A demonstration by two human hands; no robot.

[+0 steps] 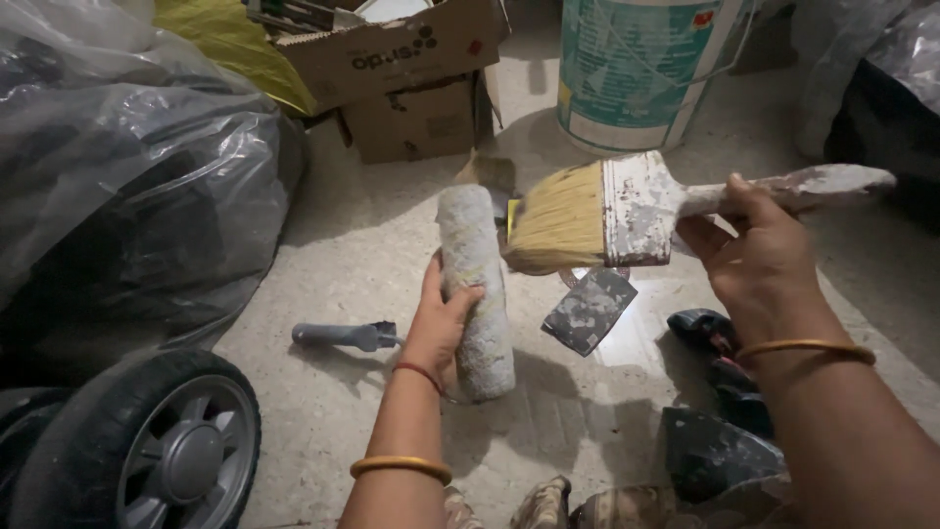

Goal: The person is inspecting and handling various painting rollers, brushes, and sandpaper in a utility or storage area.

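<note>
While your left hand [441, 318] wraps around a grey, paint-crusted roller sleeve [475, 289] at the centre of the frame, fingers curled shut on its lower half with the thumb lying across the front, the sleeve stands nearly upright above the speckled floor [362, 235]. Your right hand [754, 255], right of centre, closes its fingers on the paint-caked handle of a wide flat paintbrush [607, 211], thumb pressed on top; the brush lies roughly level, its yellow bristles pointing left and just touching or overlapping the sleeve's upper part. Below the brush, a paint-spattered scraper blade [589, 310] lies on the floor, and a grey roller handle [343, 336] lies left of your left wrist. Upper centre holds two cardboard boxes [411, 69], with a large paint bucket [636, 69] to their right. Clear plastic sheeting [127, 167] fills the upper left, and a black spoked wheel [147, 441] sits at lower left. Gold bangles ring both your forearms.
</note>
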